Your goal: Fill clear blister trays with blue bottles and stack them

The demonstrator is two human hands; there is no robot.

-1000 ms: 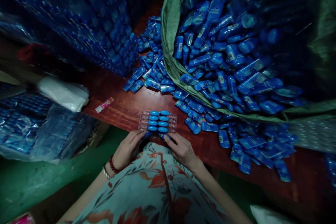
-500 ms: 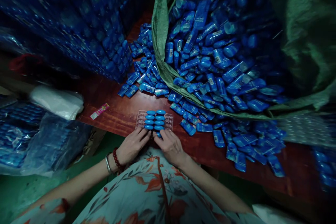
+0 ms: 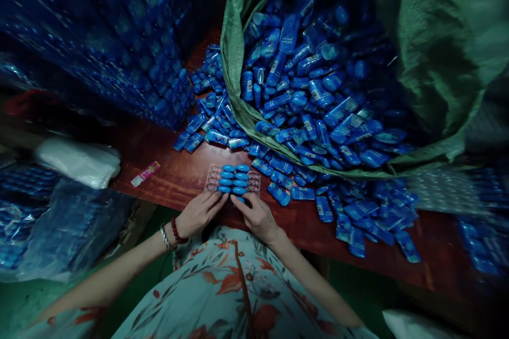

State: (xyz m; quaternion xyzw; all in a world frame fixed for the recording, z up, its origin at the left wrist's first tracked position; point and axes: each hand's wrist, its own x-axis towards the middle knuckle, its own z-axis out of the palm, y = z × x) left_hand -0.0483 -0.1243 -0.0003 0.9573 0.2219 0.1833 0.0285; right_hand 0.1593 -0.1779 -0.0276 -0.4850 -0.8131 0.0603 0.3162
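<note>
A clear plastic tray [image 3: 254, 181] lies near the front edge of the table. Two columns of glossy blue oblong containers [image 3: 227, 175] fill its middle, and its outer hollows on both sides hold none. At the tray's near left corner is my left hand [image 3: 199, 215], its fingers bent and pressed together, the tips hiding whatever is under them. My right hand [image 3: 257, 218] is closed at the near right, with thumb and fingers around a blue container in the nearest row, mostly covered. The two hands almost meet at their fingertips.
A green woven sack [image 3: 234, 85] full of blue packaged containers [image 3: 318, 92] opens towards me. More lie loose on the reddish table [image 3: 167, 183]. Tall stacks of blue trays [image 3: 131, 37] stand at left, near a pink strip [image 3: 145, 174] and white plastic bag [image 3: 77, 161]. Clear trays [image 3: 445, 190] lie right.
The whole view has shifted a little, so the sack and packages appear further left. My hands stay at the tray's near end; the container under my right fingers is more covered.
</note>
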